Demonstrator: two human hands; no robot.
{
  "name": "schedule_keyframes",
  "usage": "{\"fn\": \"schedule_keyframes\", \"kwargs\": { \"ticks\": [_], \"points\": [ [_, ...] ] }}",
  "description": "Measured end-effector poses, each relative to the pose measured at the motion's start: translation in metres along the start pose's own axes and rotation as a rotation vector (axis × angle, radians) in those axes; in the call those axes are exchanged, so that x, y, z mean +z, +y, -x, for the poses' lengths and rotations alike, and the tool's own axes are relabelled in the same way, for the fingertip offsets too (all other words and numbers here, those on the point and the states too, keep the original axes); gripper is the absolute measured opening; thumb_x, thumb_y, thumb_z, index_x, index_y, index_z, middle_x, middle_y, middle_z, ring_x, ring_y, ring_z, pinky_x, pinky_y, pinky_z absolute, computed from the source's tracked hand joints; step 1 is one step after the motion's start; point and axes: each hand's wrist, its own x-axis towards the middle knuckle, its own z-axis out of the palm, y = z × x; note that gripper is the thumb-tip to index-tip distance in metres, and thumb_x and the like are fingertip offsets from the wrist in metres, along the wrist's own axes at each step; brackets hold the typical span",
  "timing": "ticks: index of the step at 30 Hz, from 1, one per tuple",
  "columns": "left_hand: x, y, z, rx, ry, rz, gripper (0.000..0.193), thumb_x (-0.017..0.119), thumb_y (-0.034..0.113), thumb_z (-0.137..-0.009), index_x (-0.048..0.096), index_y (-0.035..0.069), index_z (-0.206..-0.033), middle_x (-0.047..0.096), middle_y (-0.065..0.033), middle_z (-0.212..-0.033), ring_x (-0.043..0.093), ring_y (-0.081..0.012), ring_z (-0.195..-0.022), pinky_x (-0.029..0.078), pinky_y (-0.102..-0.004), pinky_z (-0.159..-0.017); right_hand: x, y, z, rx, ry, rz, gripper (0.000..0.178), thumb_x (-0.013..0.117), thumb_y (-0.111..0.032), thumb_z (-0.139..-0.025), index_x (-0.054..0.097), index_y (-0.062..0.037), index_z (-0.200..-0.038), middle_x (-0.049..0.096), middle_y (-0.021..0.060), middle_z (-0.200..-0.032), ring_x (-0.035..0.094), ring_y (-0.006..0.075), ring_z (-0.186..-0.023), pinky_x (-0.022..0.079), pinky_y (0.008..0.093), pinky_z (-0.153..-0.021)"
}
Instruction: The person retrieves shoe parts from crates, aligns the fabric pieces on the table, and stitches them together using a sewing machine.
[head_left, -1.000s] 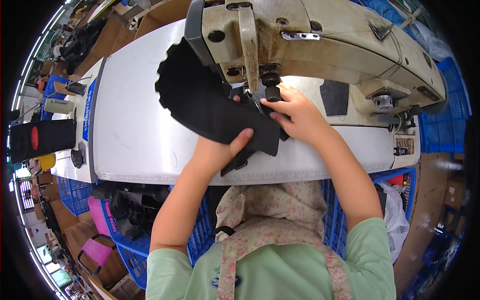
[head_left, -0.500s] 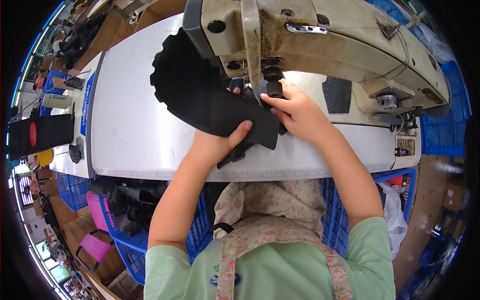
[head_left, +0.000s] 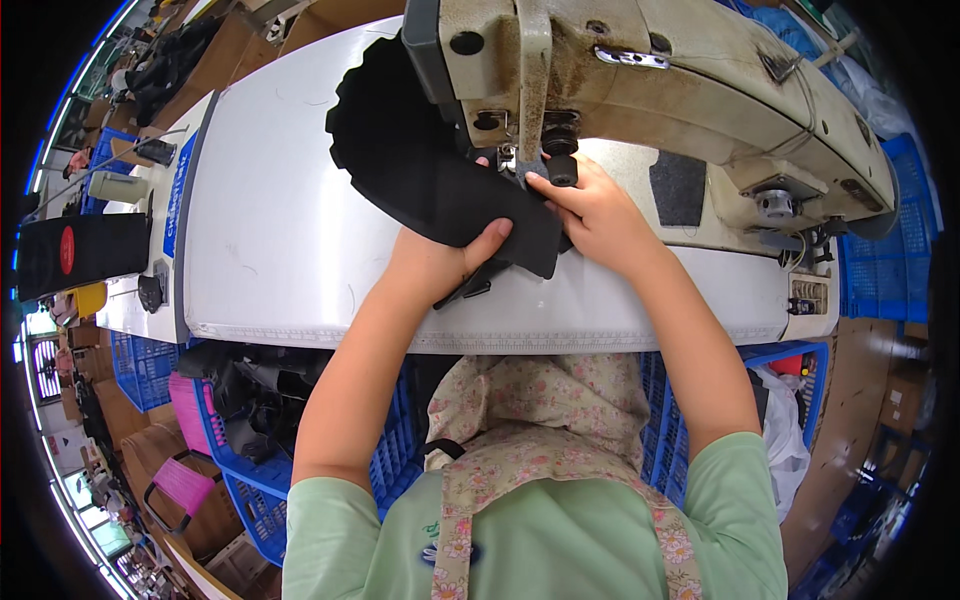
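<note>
A curved black fabric piece (head_left: 420, 165) with a notched outer edge lies under the head of a sewing machine (head_left: 640, 95). My left hand (head_left: 455, 262) grips its near end, thumb on top and the other fingers mostly hidden beneath. Close to the presser foot (head_left: 507, 160), my right hand (head_left: 600, 215) pinches the fabric's right edge, index finger pointing at the needle area. Smaller dark pieces hang below the fabric by my left hand. The machine head hides part of the fabric and some fingertips.
A flat dark patch (head_left: 677, 188) rests on the machine bed right of my hands. The white table (head_left: 270, 240) has a ruler along its front edge. Blue baskets stand beneath it; the left one holds black scraps (head_left: 250, 385). A black panel (head_left: 85, 255) sits at far left.
The machine and fabric appear slightly farther right and lower in view. My right fingers have come closer to the presser foot; both hands keep hold of the fabric.
</note>
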Motion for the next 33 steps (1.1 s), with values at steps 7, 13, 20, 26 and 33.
{"fn": "schedule_keyframes", "kwargs": {
  "ticks": [7, 13, 20, 26, 33],
  "points": [
    [0.001, -0.003, 0.002, -0.032, -0.013, 0.054, 0.049, 0.069, 0.024, -0.083, 0.054, 0.004, -0.125, 0.053, -0.0128, -0.132, 0.041, -0.0298, -0.129, 0.03, -0.0393, -0.108, -0.001, -0.005, 0.0, 0.068, -0.009, -0.008, 0.026, 0.065, -0.011, -0.081, 0.068, -0.0091, -0.107, 0.054, 0.0172, -0.13, 0.047, 0.0337, -0.126, 0.039, 0.0412, -0.104],
    [0.002, -0.004, 0.0, -0.034, -0.04, 0.058, 0.048, 0.068, 0.024, -0.083, 0.055, 0.004, -0.124, 0.05, -0.0127, -0.136, 0.038, -0.0301, -0.132, 0.028, -0.0397, -0.11, -0.006, -0.006, 0.001, 0.078, -0.034, -0.016, 0.031, 0.065, -0.009, -0.079, 0.067, -0.008, -0.109, 0.053, 0.0178, -0.131, 0.045, 0.0348, -0.127, 0.038, 0.0413, -0.105],
    [-0.006, -0.012, 0.001, 0.001, -0.077, 0.035, 0.048, 0.066, 0.022, -0.085, 0.054, 0.005, -0.127, 0.048, -0.0116, -0.139, 0.035, -0.029, -0.135, 0.025, -0.0403, -0.111, -0.049, -0.021, 0.001, 0.098, -0.433, -0.029, 0.059, 0.064, -0.012, -0.066, 0.059, -0.0067, -0.124, 0.044, 0.022, -0.139, 0.035, 0.0349, -0.135, 0.031, 0.0442, -0.11],
    [-0.014, -0.015, -0.006, -0.065, -0.122, 0.281, 0.051, 0.07, 0.019, -0.081, 0.052, 0.002, -0.125, 0.052, -0.013, -0.13, 0.051, -0.0271, -0.119, 0.039, -0.0355, -0.1, -0.039, -0.013, 0.008, -0.03, -0.321, 0.03, 0.059, 0.062, -0.011, -0.064, 0.06, -0.0059, -0.122, 0.046, 0.0205, -0.139, 0.039, 0.0351, -0.133, 0.033, 0.0438, -0.108],
    [-0.013, 0.009, 0.015, 0.151, 0.985, -0.48, 0.061, 0.079, 0.025, -0.072, 0.054, 0.003, -0.124, 0.056, -0.0128, -0.125, 0.051, -0.0283, -0.118, 0.039, -0.0413, -0.1, -0.034, -0.006, 0.012, -0.068, -0.233, 0.045, 0.056, 0.063, -0.011, -0.063, 0.062, -0.0061, -0.119, 0.05, 0.0183, -0.135, 0.044, 0.033, -0.13, 0.034, 0.0428, -0.107]
  ]
}}
